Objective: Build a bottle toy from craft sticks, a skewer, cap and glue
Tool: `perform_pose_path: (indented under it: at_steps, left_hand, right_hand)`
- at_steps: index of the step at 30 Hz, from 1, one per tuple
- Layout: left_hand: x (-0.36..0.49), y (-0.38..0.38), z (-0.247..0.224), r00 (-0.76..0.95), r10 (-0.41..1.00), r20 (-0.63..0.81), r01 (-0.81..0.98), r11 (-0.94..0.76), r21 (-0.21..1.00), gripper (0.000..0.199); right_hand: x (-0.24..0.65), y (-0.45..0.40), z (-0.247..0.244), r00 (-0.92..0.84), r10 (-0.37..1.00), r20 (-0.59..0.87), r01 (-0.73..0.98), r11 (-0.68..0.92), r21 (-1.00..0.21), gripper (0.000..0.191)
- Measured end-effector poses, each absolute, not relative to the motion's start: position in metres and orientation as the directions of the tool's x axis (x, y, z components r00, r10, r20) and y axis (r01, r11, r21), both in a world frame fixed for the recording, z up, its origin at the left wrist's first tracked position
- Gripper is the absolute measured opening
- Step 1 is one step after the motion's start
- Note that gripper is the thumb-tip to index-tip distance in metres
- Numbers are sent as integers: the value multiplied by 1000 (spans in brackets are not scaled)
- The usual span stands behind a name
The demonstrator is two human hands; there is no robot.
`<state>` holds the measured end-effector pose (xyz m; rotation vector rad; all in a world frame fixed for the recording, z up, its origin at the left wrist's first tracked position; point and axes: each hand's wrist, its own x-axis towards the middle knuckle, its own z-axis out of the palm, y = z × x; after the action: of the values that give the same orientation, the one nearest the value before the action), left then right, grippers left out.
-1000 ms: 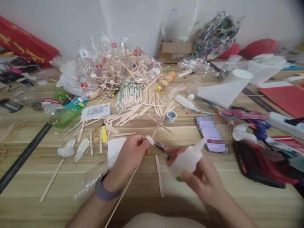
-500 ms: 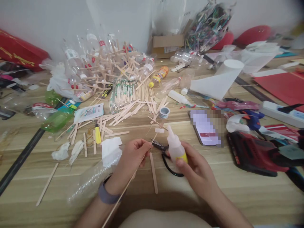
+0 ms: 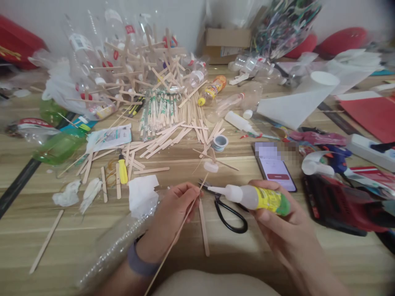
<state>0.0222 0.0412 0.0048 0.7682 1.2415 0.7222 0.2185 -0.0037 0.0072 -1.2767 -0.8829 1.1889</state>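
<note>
My left hand [image 3: 179, 207] pinches a thin wooden skewer [image 3: 173, 243], which slants up from the bottom edge. At the skewer's upper end is a white bottle cap [image 3: 211, 167] with thin wooden strips crossing behind it; whether they are joined I cannot tell. My right hand [image 3: 277, 222] is wrapped round a glue bottle [image 3: 249, 197] with a yellow and green label. Tipped sideways, the bottle points its nozzle left, close to the skewer just above my left fingertips. Black-handled scissors [image 3: 231, 216] lie beneath the nozzle, beside a flat craft stick [image 3: 203, 230].
Loose craft sticks [image 3: 163, 142] and a heap of plastic bottles [image 3: 108, 61] fill the back left. A phone [image 3: 274, 168], a white paper cone [image 3: 299, 100] and a red and black power tool [image 3: 339, 205] lie to the right. A yellow screwdriver [image 3: 122, 170] is at left.
My right hand has tipped the glue bottle from nearly upright to sideways, bringing its nozzle left towards the skewer. My left hand keeps its pinch. The view has shifted slightly.
</note>
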Motion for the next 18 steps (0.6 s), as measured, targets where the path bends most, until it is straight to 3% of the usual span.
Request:
perform_pose_path:
  at_steps: [8, 18]
  left_hand:
    - [20, 38, 8, 226, 770, -597, -226, 637, 737, 23]
    - [23, 35, 3, 196, 780, -594, -305, 625, 719, 27]
  right_hand:
    - [221, 4, 8, 188, 977, -97, -196, -60, -979, 32]
    - [220, -6, 15, 190, 980, -66, 54, -78, -995, 39]
